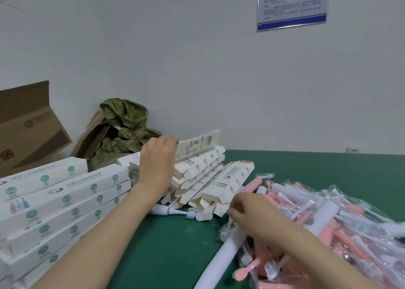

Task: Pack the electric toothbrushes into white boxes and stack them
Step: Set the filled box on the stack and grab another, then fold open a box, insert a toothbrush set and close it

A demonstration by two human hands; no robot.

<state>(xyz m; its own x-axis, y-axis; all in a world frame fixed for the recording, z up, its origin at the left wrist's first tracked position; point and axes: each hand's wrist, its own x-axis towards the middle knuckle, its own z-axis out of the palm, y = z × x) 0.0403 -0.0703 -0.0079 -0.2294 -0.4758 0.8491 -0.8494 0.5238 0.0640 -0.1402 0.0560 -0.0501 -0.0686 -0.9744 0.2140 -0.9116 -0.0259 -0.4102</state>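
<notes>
A: Step in hand?

B: A fresh box is being fetched, by the look of it. The left hand [156, 159] is curled round the end of a white box [197, 145] at the top of the loose box heap [203, 179], centre of the frame. The fingers are wrapped over its edge.

A: Other hand?

B: The right hand [247, 214] is laid on the toothbrush pile [328, 218], lower right. The fingers are curled in narrow, but what is pinched cannot be told. Bag film and a long white toothbrush [221, 258] run out from under it.

A: How is it done well?

B: Only one box should be drawn off, and lifted clear rather than dragged. The heap leans and its open flaps are tangled, so a slide is likely otherwise. One bagged brush should be singled out, because the film looks slippery and neighbours may be carried along. The box mouth is best turned toward the brush before it is fed in. Finished boxes are presumably meant for the box stack [54, 201] at left, squared with the rows there.

A: Strays?

B: A loose toothbrush [171, 211] is seen lying at the heap's near edge, centre.

A: Surface, room?

B: The surface [175, 256] is green. A brown carton [26, 131] is stood open at upper left, with a crumpled olive bag [125, 131] beside it against a plain white wall. A blue-bordered notice [292, 4] is fixed at upper right, text unreadable. A wall socket [351, 150] is seen at far right, just above the surface.
</notes>
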